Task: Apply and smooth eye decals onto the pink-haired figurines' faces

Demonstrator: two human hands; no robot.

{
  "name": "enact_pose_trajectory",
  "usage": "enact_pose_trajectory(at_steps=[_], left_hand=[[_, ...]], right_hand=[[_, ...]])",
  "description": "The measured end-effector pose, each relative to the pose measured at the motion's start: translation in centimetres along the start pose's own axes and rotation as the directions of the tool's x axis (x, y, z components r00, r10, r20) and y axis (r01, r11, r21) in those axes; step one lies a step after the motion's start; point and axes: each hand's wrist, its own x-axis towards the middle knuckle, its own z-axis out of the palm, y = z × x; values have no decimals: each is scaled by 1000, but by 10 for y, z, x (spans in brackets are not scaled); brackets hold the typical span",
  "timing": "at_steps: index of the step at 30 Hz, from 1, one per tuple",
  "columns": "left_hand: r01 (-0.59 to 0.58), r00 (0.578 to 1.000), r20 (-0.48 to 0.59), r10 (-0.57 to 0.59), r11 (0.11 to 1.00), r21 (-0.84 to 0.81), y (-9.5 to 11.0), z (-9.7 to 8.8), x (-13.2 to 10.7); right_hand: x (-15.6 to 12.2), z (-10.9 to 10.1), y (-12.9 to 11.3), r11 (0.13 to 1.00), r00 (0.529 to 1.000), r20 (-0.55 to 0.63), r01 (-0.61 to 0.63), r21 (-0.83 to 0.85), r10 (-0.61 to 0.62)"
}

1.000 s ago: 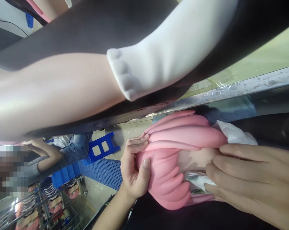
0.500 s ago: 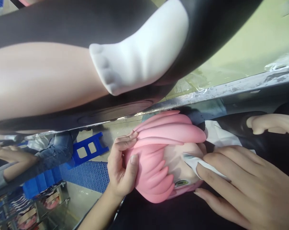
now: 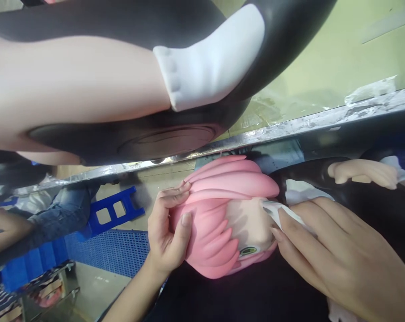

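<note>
My left hand [image 3: 171, 235] cups the doll's head [image 3: 222, 217] around the crown, probably to steady it; it lies between my hands, chin toward my right hand [image 3: 338, 250], which pinches white cloth [image 3: 279, 212] at its face

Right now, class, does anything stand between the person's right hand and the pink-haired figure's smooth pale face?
Only the thin white cloth or tissue in the right hand, tip at the face; nothing else visible intervenes.
</note>
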Motion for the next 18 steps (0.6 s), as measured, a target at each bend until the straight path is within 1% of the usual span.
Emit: enact_pose_trajectory(at_steps=[4, 6, 7, 11, 13, 15, 18], left_hand=[[-5, 1000, 7, 5, 1000, -14, 1, 2, 1], [-4, 1000, 4, 4, 1000, -19, 2, 3, 2], [-3, 1000, 1, 3, 1000, -20, 2, 3, 2], [19, 1000, -20, -20, 999, -28, 0, 4, 2], [28, 999, -30, -28, 1000, -14, -1, 4, 2], [15, 999, -36, -15, 1000, 3, -1, 5, 3], [-4, 999, -38, 4, 1000, -3, 0, 7, 5]], right_hand=[[1, 7, -9, 999, 998, -56, -33, 18, 34], [0, 9, -9, 999, 996, -74, -40, 22, 42], [-2, 9, -8, 999, 996, -73, -43, 19, 45], [-18, 0, 6, 999, 999, 10, -44, -3, 44], [-23, -5, 9, 998, 997, 7, -70, -3, 71], [-25, -4, 5, 996, 996, -33, -76, 46, 78], [-23, 4, -8, 988, 998, -51, -16, 157, 24]])
